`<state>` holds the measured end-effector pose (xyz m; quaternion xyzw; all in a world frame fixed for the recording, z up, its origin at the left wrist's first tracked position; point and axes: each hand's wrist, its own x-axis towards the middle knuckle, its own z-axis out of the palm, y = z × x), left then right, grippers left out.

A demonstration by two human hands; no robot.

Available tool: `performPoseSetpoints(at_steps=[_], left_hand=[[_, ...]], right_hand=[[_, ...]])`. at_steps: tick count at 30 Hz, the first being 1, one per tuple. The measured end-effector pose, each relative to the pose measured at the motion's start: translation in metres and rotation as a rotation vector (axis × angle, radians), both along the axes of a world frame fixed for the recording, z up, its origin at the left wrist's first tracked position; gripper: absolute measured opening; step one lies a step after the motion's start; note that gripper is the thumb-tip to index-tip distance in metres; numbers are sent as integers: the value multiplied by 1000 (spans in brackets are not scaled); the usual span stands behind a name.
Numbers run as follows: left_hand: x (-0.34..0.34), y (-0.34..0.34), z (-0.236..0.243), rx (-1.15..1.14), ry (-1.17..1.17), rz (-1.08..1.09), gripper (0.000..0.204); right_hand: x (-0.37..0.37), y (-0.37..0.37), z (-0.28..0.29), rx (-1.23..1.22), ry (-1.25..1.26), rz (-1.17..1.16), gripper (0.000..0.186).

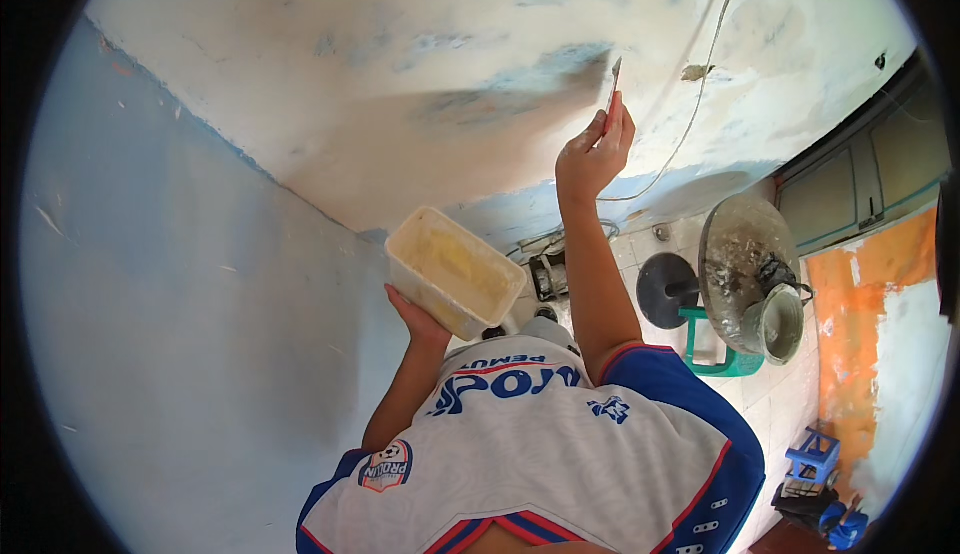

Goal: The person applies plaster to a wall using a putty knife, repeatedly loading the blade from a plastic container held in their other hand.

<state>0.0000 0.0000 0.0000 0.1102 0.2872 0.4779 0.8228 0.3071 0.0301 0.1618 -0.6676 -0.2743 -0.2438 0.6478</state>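
My left hand (424,322) supports a rectangular, cream-coloured plastic tub (428,292) from its left side and underneath. The tub is tilted, and its inside is smeared with pale yellowish putty (450,252). Raised to the wall ahead, my right hand (592,166) is closed round the red handle of a putty knife (616,76). Its thin blade points up beside a bluish patch on the cream wall (480,14); whether the blade touches the wall I cannot tell. Part of the handle is hidden by my fingers.
A loose cable (705,79) hangs down the wall right of my hand. At right stand a dirty round table (725,254) with a bucket (780,326), a green stool (735,364) and a dark round seat (662,292). A blue wall (190,334) closes the left side.
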Motion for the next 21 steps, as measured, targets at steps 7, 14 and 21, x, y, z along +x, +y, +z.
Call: performPoseSetpoints(at_steps=[7, 14, 21], left_hand=[[4, -2, 1, 35, -82, 22, 87], [-1, 4, -1, 94, -135, -17, 89], [28, -14, -12, -11, -135, -66, 87]], right_hand=[[-6, -4, 34, 171, 117, 6, 32], [14, -51, 44, 736, 624, 556, 29], [49, -135, 27, 748, 810, 648, 29]])
